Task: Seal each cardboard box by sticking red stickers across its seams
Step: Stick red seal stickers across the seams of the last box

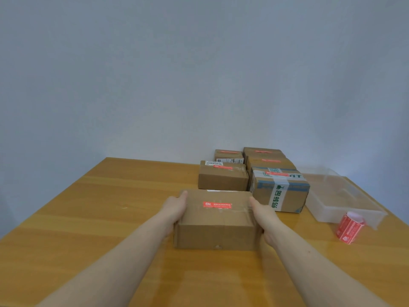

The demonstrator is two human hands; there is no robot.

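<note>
Fingers [183, 194] on both ends of nearest box [215, 220]; left tabletop [88, 207] open.

Near box [215, 220] sits before five boxes [223, 178]; sticker roll [349, 228] lies right.

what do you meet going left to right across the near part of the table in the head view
left hand → brown cardboard box with a red sticker on top, gripped between both hands → right hand → roll of red stickers, standing apart on the wooden table
</note>
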